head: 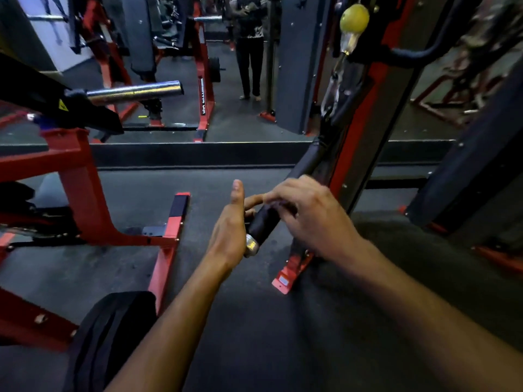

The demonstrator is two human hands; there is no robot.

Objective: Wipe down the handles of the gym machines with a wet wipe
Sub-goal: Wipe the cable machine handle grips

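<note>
My left hand [230, 227] sits against the near end of the long black foam-covered bar handle [264, 222], thumb pointing straight up, palm turned toward the grip, with the other fingers reaching round behind it; two fingertips show on the far side of the bar. It looks as if those fingers curl round the handle, though the bar hides most of them. The handle's silver metal end cap [251, 246] pokes out just below the heel of that hand.

My right hand [307, 213] lies over the top of the same handle, a little farther up, its fingers bent down onto the foam. Something dark sits under those fingertips; I cannot tell whether it is the wet wipe or only shadow, so I cannot say what they hold.

The handle runs up and away at a slant to a metal clip [331, 94] under a yellow-green ball [354, 17], beside the red upright post [359, 131] of the machine. To my left stands a red steel frame [82, 190] with a chrome sleeve [135, 93]. A wall mirror [249, 120] faces me above the dark rubber floor [254, 321].
</note>
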